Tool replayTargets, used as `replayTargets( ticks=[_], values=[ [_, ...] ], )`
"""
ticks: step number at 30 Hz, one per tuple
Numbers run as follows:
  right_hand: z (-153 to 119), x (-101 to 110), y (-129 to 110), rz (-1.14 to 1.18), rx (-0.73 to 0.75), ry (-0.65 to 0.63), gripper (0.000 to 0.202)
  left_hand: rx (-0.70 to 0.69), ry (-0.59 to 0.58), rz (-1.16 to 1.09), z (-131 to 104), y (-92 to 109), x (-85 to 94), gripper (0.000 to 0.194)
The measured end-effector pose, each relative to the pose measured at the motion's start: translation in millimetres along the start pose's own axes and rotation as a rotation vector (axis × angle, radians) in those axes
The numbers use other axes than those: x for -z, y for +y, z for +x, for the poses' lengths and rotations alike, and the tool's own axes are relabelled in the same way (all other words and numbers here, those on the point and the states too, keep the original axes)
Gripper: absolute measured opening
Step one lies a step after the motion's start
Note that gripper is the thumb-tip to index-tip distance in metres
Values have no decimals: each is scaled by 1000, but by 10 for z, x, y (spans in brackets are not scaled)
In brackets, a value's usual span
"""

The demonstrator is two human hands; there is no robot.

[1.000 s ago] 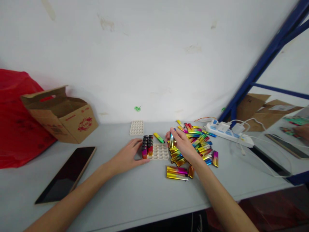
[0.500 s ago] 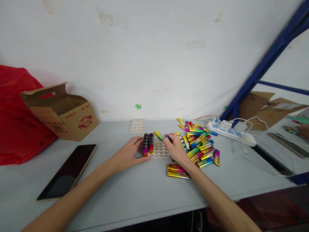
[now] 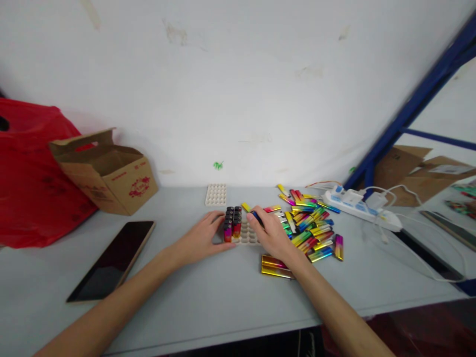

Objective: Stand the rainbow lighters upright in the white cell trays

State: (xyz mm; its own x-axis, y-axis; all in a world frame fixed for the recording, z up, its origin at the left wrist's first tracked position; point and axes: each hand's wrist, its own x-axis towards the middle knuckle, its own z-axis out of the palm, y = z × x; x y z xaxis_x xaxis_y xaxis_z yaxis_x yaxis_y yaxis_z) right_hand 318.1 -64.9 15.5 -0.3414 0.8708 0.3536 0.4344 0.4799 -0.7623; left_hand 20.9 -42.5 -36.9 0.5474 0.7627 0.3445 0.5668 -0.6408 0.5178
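Your right hand (image 3: 269, 230) is swinging off the pile (image 3: 316, 229). Your left hand (image 3: 201, 238) is curving around the left of the tray (image 3: 247, 235), grip unclear; right of the standing lighters (image 3: 233, 223), your right is pinching a lighter (image 3: 257, 218), length mostly hidden, above it.

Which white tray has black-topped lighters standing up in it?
The nearer tray, between the left hand and right hand: black-topped lighters stand upright at its left end. The far tray lies back by the wall.

Head-worn camera; looks forward, down onto table (image 3: 208, 292).
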Motion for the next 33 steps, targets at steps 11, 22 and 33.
replayTargets(
  ticks=[11, 22, 33],
  values=[
    [35, -76, 31, -25, -168, 133, 47, 14, 1, 5, -3, 13, 9, 75],
    [28, 5, -28, -6, -39, 65, 52, 5, 7, -3, 6, 34, 8, 75],
    [-29, -6, 10, -36, -8, -41, 82, 1, 9, 5, -14, 37, 2, 72]
  ],
)
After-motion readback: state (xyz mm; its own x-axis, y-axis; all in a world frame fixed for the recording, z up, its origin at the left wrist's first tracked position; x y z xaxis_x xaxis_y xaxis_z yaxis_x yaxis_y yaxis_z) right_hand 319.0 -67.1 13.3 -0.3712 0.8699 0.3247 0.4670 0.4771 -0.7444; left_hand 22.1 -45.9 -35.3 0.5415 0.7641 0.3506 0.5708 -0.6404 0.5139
